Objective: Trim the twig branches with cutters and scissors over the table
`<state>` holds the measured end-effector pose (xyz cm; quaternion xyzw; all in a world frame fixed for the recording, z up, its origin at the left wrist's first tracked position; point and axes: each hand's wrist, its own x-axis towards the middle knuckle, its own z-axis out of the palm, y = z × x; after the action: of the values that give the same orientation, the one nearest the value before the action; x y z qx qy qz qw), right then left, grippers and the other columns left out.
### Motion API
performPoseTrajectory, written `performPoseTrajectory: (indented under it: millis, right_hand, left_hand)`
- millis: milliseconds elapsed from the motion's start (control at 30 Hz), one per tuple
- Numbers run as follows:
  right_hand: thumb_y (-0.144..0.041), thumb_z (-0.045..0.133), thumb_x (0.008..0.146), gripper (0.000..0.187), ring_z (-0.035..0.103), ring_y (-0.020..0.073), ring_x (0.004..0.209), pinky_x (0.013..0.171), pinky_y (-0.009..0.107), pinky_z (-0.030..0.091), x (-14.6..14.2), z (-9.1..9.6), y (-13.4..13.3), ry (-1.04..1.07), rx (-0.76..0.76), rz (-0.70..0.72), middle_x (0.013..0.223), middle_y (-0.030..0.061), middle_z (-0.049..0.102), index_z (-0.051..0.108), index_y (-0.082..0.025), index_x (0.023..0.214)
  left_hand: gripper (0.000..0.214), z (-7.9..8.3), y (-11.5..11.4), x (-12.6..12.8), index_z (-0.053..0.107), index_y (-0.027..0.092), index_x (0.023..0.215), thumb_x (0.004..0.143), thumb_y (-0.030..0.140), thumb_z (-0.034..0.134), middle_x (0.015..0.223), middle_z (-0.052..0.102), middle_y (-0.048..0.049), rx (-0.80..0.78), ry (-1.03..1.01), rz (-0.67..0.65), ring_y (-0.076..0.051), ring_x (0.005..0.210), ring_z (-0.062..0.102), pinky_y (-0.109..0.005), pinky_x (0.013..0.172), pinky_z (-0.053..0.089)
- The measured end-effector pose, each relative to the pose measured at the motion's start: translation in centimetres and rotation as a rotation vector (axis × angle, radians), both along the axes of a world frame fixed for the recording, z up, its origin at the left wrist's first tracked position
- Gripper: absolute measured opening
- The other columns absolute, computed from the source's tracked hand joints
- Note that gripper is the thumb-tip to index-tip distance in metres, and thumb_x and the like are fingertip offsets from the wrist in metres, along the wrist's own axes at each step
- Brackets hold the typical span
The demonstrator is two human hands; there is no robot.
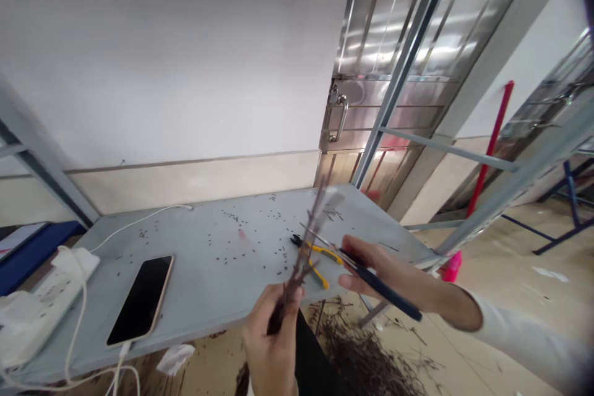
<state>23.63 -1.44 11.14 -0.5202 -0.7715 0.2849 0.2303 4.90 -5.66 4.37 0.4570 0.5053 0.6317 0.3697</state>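
1. Room: white wall across the top, stainless steel door (390,43) at 1 o'clock with a bar handle (338,117), red pole (492,148) at 2 o'clock, steel rack frame (524,192) running along the right side.
2. Grey metal table (195,288) spans 9 to 12 o'clock from the hands. Its top is scattered with small dark bits (232,229).
3. Floor at 6 o'clock: heap of dark twig clippings (362,352), just below the table edge.
4. On the table at 9 o'clock: smartphone (140,300), face up, with a white cable (121,359) at its lower end. Power strip (51,297) beyond it, near the table's left edge.
5. Left hand (271,340), at 6 o'clock, closed firmly around the lower end of a dark twig (301,253). The twig rises toward 12 o'clock, its top blurred.
6. Right hand (385,272), at 3 o'clock, fingers curled and partly closed on long-bladed scissors (385,288) with navy handles. Blades point toward 10 o'clock, next to the twig; blur hides whether they touch it.
7. Yellow-handled pliers (315,257) lie on the table, apart from both hands, behind the twig.
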Motion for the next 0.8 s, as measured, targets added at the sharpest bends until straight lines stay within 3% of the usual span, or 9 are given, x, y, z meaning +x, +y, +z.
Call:
performPoseTrajectory:
  millis: [100,300,500,800]
  right_hand:
    - [-0.057,0.051,0.075,0.037,0.039,0.0124,0.055,0.049,0.025,0.031,-0.3,0.4,0.1,-0.068,-0.005,0.053,0.061,-0.0029,0.043,0.038,-0.023,0.074]
    - [-0.045,0.062,0.072,0.037,0.031,0.0096,0.053,0.049,0.023,0.028,-0.7,-0.1,0.7,-0.028,0.023,0.098,0.058,-0.0063,0.036,0.034,-0.022,0.068]
    - [-0.046,0.063,0.072,0.038,0.032,0.0088,0.049,0.046,0.023,0.026,-0.9,0.1,0.4,0.024,-0.057,0.139,0.053,-0.0064,0.039,0.034,-0.022,0.064]
    - [-0.048,0.065,0.069,0.041,0.033,0.0082,0.049,0.047,0.022,0.026,-0.9,0.3,-0.2,0.043,-0.047,0.141,0.054,-0.0071,0.036,0.035,-0.021,0.063]
  left_hand:
    - [0.029,0.6,1.5,-2.0,0.072,0.013,0.077,0.064,0.039,0.071,0.056,0.064,-0.0038,-0.214,-0.163,-0.265,-0.006,0.035,0.038,-0.020,0.034,0.029]
    - [0.023,1.8,3.1,-4.9,0.069,0.012,0.069,0.058,0.031,0.075,0.049,0.059,-0.0006,-0.357,-0.359,-0.559,0.000,0.033,0.023,-0.017,0.035,0.011]
    - [0.021,2.4,2.8,-5.5,0.067,0.012,0.067,0.059,0.029,0.074,0.047,0.057,-0.0001,-0.424,-0.425,-0.630,0.001,0.033,0.019,-0.017,0.036,0.005]
    - [0.022,2.7,2.7,-5.7,0.064,0.012,0.064,0.057,0.029,0.075,0.044,0.054,0.0017,-0.486,-0.515,-0.680,0.002,0.032,0.018,-0.015,0.034,0.005]
